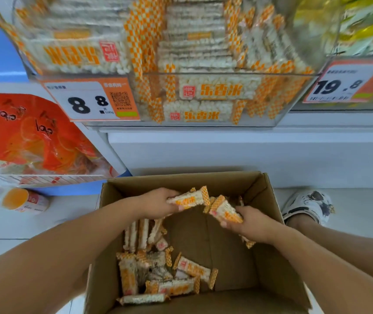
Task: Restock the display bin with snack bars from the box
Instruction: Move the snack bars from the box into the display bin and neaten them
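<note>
Left fingers: curled round a clutch of snack bars (189, 199), thumb underneath, the wrappers' checked ends sticking out past the fingertips.
Right fingers: wrapped over a second clutch of bars (225, 210), pinching them against the palm; one more wrapper end pokes out below the wrist.
Left hand (158, 203): raised inside the box, above its far-left part, clear of the loose bars below.
Right hand (250, 224): also inside the box, toward its right wall, near the left hand but apart from it.
Box (271, 257): open cardboard carton on the floor, mostly bare bottom; the remaining bars (158, 270) lie in a loose heap along its left side.
Display bin (203, 98): clear-walled bin on the shelf above and beyond the box, already holding many stacked bars, with an 8.8 price tag (90, 100) at its left front.
Surroundings: an orange snack bag (31, 134) and a bottle (15, 199) at left, a shoe (308, 206) at right.
Step in hand: judged as gathering, with both hands loaded and the lift to the bin not yet made.
Next move: likely raising both clutches up over the bin's front wall, keeping a firm grip so that slick wrappers do not slip, then laying them flat in line with the rows.
</note>
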